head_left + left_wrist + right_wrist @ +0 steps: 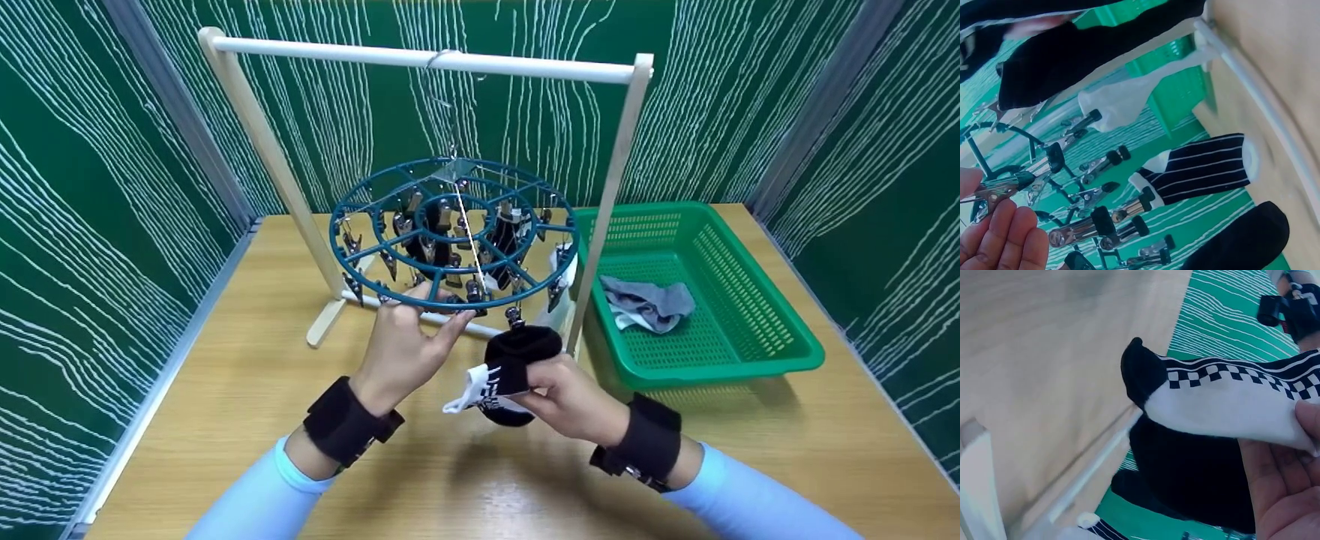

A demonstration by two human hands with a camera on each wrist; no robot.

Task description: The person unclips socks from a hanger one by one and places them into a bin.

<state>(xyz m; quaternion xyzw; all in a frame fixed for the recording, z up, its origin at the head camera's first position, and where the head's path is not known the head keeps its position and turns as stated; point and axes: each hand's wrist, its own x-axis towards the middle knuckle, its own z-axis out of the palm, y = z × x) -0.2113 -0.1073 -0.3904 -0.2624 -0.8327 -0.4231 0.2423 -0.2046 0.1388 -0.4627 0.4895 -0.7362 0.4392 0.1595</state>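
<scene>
My left hand [409, 341] is at the near rim of a round teal clip hanger [343, 259]. Between its thumb and fingers it pinches a metal clip [999, 191] with dark tips. Lower and to the right, my right hand [574, 397] grips a black-and-white sock [1213, 405] with a checkered band and a black toe, thumb on top of the fabric. Just behind that sock a plain black sock [525, 343] hangs from a clip [514, 316] on the hanger's near right rim.
The hanger hooks onto a white bar [330, 52] of a wooden stand. Other clips dangle around its rings, with a striped sock [1202, 169], a black sock [1241, 242] and a white sock [1117, 104] among them. Right of the stand, a green basket [720, 367] holds grey cloth [652, 304].
</scene>
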